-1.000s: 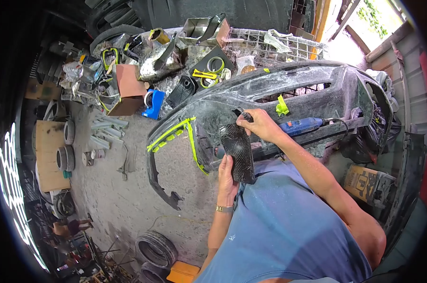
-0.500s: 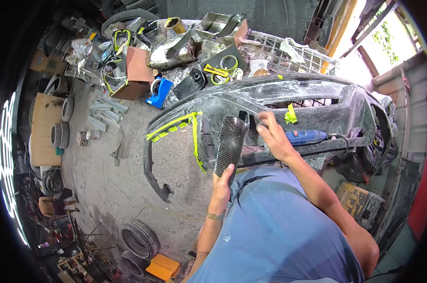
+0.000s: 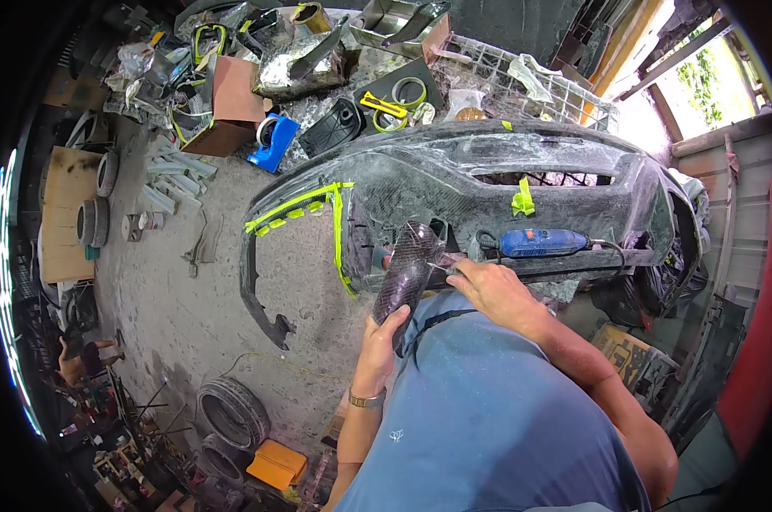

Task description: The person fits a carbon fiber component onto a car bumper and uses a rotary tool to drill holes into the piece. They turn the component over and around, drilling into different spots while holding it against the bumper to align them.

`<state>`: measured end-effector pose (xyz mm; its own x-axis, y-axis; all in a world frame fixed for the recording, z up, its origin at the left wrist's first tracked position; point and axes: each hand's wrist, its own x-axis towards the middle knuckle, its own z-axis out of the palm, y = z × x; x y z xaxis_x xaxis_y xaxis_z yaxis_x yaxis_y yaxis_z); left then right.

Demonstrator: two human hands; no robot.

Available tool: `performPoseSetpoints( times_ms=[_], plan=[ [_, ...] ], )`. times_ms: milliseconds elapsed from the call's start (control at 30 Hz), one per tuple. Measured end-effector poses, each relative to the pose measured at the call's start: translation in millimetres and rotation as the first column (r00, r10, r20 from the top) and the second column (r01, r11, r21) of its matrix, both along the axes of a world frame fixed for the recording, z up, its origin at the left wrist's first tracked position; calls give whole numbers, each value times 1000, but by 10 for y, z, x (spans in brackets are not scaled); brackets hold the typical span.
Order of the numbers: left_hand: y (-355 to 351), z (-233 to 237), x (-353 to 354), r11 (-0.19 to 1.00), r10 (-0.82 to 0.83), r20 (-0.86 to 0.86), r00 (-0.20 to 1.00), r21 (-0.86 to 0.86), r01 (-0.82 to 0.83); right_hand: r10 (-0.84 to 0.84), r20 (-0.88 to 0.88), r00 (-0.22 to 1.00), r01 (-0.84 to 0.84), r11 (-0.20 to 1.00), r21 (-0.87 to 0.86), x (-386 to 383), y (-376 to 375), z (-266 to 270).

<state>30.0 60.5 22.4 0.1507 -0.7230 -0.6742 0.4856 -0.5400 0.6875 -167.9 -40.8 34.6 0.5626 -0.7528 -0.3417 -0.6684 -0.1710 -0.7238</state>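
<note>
My left hand is wrapped round the lower end of a dark, woven-patterned curved piece, which stands tilted in front of a large black bumper. At the piece's right edge, my right hand has its fingers pinched; what is between them is too small to name. Yellow-green tape lines the bumper's left opening. Just right of the hands, a blue power tool rests on the bumper.
Behind the bumper are a blue tape dispenser, a yellow cutter, tape rolls and a cardboard box. Tyres and an orange container are on the floor at lower left. Another person is at far left.
My right hand has come down from above the piece to its right edge, and its fingers have closed. The piece has turned in my left hand. The camera view has shifted.
</note>
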Motion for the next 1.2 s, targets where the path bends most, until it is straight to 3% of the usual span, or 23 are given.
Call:
performPoseSetpoints(
  times_ms=[33, 167, 233, 267, 333, 367, 400, 500, 633, 767, 833, 867, 933, 967, 1200],
  plan=[
    [1, -10, 2, 1000, 3, 2, 1000, 3, -3, 18, -72, 997, -16, 999, 41, -7, 1, -2],
    [9, -72, 60, 988, 144, -233, 962, -12, -151, 1, -53, 999, 3, 997, 76, -29, 11, -39],
    [37, -132, 93, 980, 194, -312, 930, 25, -196, -19, 195, 981, 37, 995, -89, -30, 36, -90],
    [57, -176, 103, 980, 197, -351, 915, 33, -198, -23, 195, 981, 40, 996, -82, -11, 56, -113],
    [65, -206, 105, 980, 197, -395, 897, 46, -195, 14, 413, 911, 36, 993, -113, 36, 99, -171],
    [61, -200, 110, 981, 188, -447, 875, 41, -190, 94, 368, 925, -30, 984, -176, 33, 124, -245],
    [56, -196, 109, 982, 178, -497, 849, 33, -186, 90, 365, 927, -28, 985, -171, 37, 109, -244],
    [39, -188, 89, 976, 211, -530, 821, 65, -209, 278, 219, 935, -249, 957, -151, 68, 73, -288],
    [36, -248, 117, 979, 201, -532, 822, 82, -186, 301, 380, 875, -250, 952, -178, 61, 99, -331],
    [94, -325, 190, 983, 170, -556, 814, 40, -178, 229, 253, 940, -198, 970, -142, 109, 67, -176],
    [129, -383, 229, 986, 158, -564, 811, 40, -164, 323, 432, 842, -378, 925, 45, 143, 101, -136],
    [144, -394, 235, 984, 170, -592, 787, 67, -162, 322, 430, 844, -376, 925, 46, 137, 111, -147],
    [135, -393, 215, 981, 191, -621, 760, 92, -172, 83, 588, 805, -203, 969, 141, 104, 106, -193],
    [118, -368, 185, 972, 231, -610, 758, 119, -201, 11, 564, 826, -140, 973, 185, 63, 98, -201],
    [144, -393, 155, 961, 265, -621, 738, 109, -254, -128, 435, 891, 6, 963, 270, -135, -98, -192]
  ],
)
